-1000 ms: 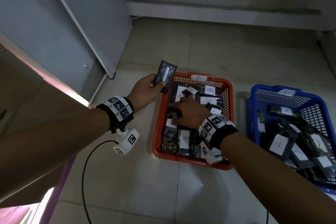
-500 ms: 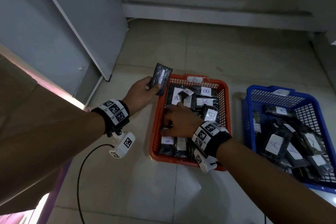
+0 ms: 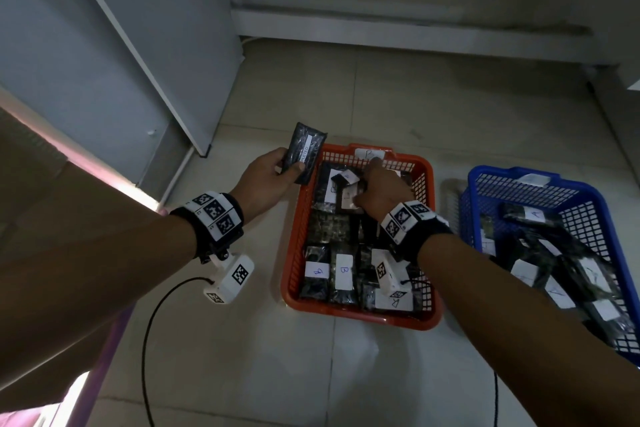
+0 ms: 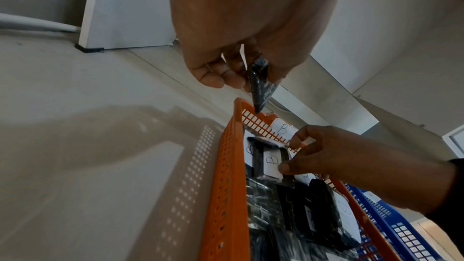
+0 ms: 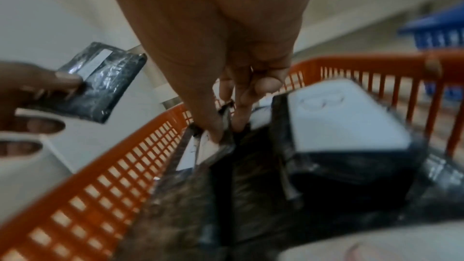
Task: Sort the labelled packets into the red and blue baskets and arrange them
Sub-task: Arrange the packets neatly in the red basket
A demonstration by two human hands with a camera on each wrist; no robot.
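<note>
1. The left hand (image 3: 266,180) grips a dark packet (image 3: 304,157) just outside the red basket (image 3: 294,253), at its far left corner.
2. The right hand (image 3: 381,192) pinches a B-labelled packet (image 4: 270,163) among the packets at the basket's far end.
3. The blue basket (image 3: 613,218) holds A-labelled packets, right of the right hand.

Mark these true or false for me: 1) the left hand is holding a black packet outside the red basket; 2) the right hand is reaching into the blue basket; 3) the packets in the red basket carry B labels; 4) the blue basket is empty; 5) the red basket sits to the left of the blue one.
1) True: the left hand grips a black packet beside the red basket, outside its rim.
2) False: the right hand is inside the red basket, fingers on a B-labelled packet.
3) True: the readable labels show B.
4) False: the blue basket holds packets labelled A.
5) True in the head view.
</note>
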